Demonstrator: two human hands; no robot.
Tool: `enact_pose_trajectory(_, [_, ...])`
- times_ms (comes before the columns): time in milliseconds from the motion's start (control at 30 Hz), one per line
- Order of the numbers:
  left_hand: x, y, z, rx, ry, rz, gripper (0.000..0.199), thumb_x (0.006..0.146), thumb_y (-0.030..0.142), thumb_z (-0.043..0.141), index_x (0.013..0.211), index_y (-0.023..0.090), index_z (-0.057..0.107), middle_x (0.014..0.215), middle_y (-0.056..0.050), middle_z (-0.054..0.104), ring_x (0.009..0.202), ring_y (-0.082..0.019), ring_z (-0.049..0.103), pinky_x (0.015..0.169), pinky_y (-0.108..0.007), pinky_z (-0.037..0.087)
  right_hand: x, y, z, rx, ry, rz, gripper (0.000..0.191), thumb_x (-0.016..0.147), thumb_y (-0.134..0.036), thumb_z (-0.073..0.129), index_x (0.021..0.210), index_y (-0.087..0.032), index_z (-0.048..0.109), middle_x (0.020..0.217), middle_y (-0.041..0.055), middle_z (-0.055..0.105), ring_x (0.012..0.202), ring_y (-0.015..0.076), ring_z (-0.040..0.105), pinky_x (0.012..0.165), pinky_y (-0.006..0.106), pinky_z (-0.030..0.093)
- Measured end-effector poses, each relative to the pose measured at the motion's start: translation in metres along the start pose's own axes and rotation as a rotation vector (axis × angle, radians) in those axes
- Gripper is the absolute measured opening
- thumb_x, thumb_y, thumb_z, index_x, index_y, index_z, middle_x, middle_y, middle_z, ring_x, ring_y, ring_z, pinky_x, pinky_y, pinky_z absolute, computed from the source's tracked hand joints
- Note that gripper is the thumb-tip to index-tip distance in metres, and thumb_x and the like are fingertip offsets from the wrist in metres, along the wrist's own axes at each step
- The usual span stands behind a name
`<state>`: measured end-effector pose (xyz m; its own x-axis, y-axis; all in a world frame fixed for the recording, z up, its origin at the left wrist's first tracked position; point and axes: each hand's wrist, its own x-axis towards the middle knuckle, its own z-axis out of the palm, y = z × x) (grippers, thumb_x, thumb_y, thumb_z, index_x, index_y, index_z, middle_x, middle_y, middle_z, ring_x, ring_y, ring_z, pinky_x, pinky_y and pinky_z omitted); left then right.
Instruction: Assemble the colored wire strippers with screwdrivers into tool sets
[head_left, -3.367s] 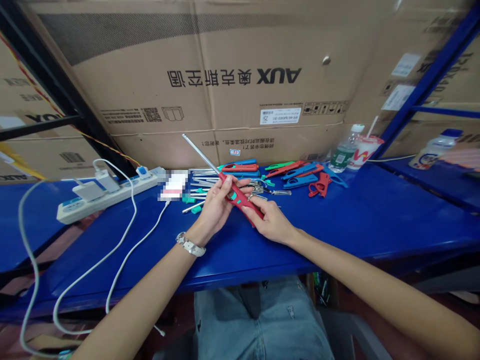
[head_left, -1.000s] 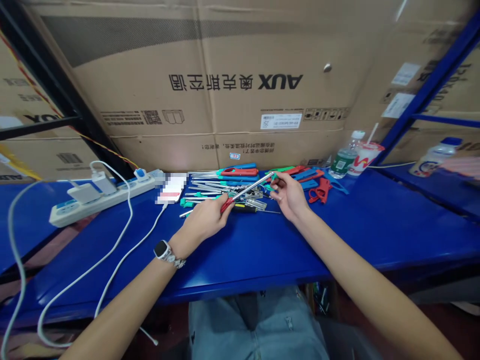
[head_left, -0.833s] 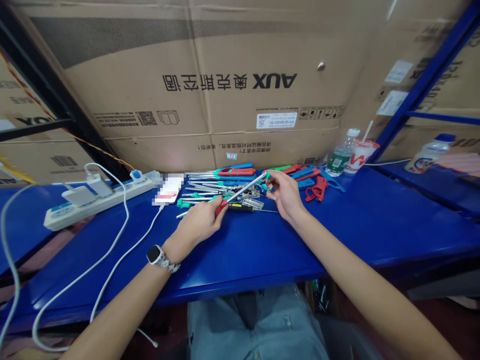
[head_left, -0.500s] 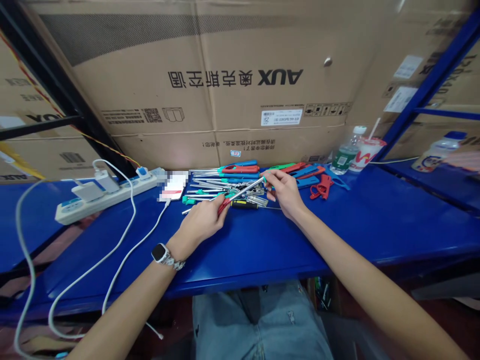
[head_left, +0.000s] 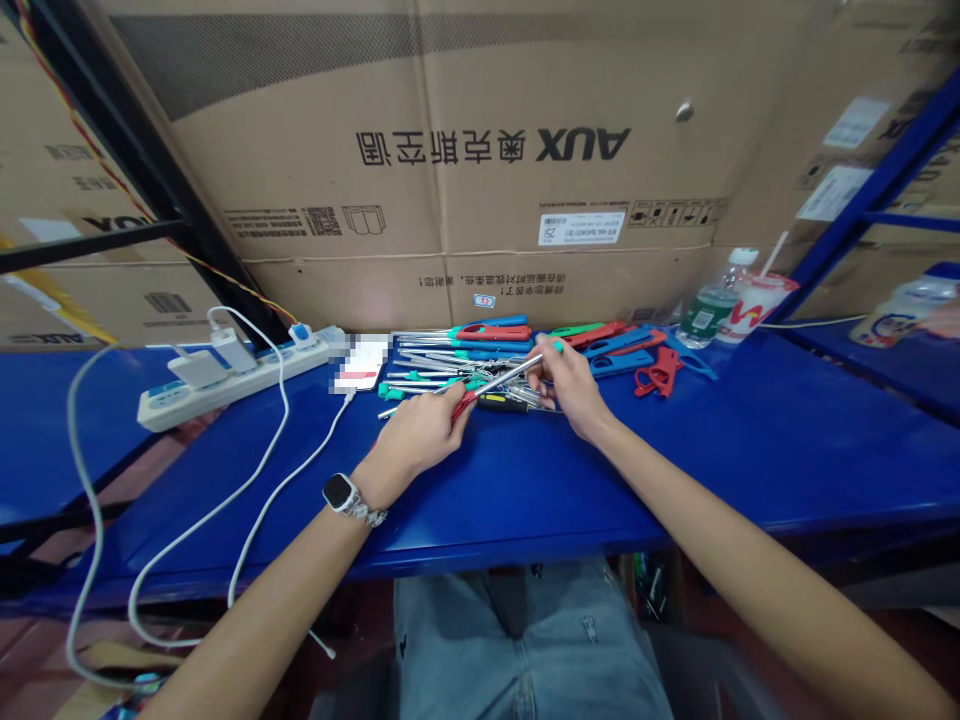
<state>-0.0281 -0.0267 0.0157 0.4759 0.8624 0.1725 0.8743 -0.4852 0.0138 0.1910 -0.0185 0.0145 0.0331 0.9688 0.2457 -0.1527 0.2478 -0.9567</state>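
My left hand [head_left: 424, 432], with a watch on its wrist, is closed round the red handle of a lighter-like tool [head_left: 499, 380] with a long metal tube. The tube slants up to the right, towards my right hand [head_left: 566, 385], whose fingers are pinched at the tube's far end by a small green tip [head_left: 557, 346]. Behind and under the tool lie several metal tubes with green parts [head_left: 420, 377] and a black and yellow handle [head_left: 501, 403]. Red and blue handles [head_left: 495, 331] lie farther back.
Left on the blue table [head_left: 525, 490] are a white power strip [head_left: 240, 385], cables and a phone [head_left: 367, 362]. Red and blue plastic casings [head_left: 658, 372], a bottle [head_left: 705, 315] and a cup [head_left: 754, 305] are to the right. A large cardboard box [head_left: 487, 80] stands behind.
The view has shifted slightly, so most things appear a little farther right. Both hands keep hold of the tool; the fingers of my right hand have moved slightly around the green tip.
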Motion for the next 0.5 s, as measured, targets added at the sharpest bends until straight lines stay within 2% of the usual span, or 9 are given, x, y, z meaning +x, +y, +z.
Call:
enact_pose_trajectory(100, [0.0, -0.0005, -0.0011, 0.004, -0.007, -0.013, 0.029, 0.107, 0.039, 0.037, 0.106, 0.018, 0.058, 0.08, -0.01, 0.072, 0.072, -0.028, 0.071, 0.057, -0.032, 0.037, 0.0021, 0.0004, -0.004, 0.013, -0.02, 0.04, 0.054, 0.082, -0.076, 0.062, 0.08, -0.022, 0.058, 0.052, -0.0019, 0.057, 0.043, 0.01, 0.042, 0.036, 0.021, 0.03])
enact_pose_trajectory(300, [-0.0014, -0.0026, 0.0002, -0.002, 0.005, -0.003, 0.029, 0.107, 0.038, 0.037, 0.107, 0.018, 0.058, 0.079, -0.01, 0.071, 0.069, -0.028, 0.07, 0.058, -0.032, 0.038, 0.0015, -0.0024, -0.008, -0.039, -0.058, 0.043, 0.057, 0.074, -0.077, 0.07, 0.08, -0.021, 0.06, 0.044, -0.0064, 0.05, 0.036, 0.0077, 0.033, 0.037, 0.021, 0.025])
enact_pose_trajectory(400, [-0.0018, -0.0036, -0.0002, -0.004, 0.013, 0.001, 0.032, 0.107, 0.039, 0.036, 0.109, 0.017, 0.06, 0.079, -0.01, 0.072, 0.07, -0.027, 0.07, 0.058, -0.032, 0.038, 0.0011, -0.0041, -0.0092, -0.086, -0.063, 0.048, 0.057, 0.075, -0.077, 0.07, 0.072, -0.021, 0.057, 0.041, -0.0059, 0.048, 0.035, 0.0073, 0.032, 0.037, 0.022, 0.022])
enact_pose_trajectory(500, [-0.0022, -0.0044, -0.001, -0.024, 0.061, 0.001, 0.038, 0.108, 0.043, 0.036, 0.125, 0.019, 0.06, 0.08, -0.008, 0.073, 0.07, -0.026, 0.07, 0.058, -0.03, 0.037, 0.0022, -0.0028, -0.0094, -0.146, -0.011, 0.056, 0.061, 0.074, -0.079, 0.069, 0.061, -0.022, 0.053, 0.037, -0.0049, 0.045, 0.035, 0.0073, 0.03, 0.038, 0.023, 0.021])
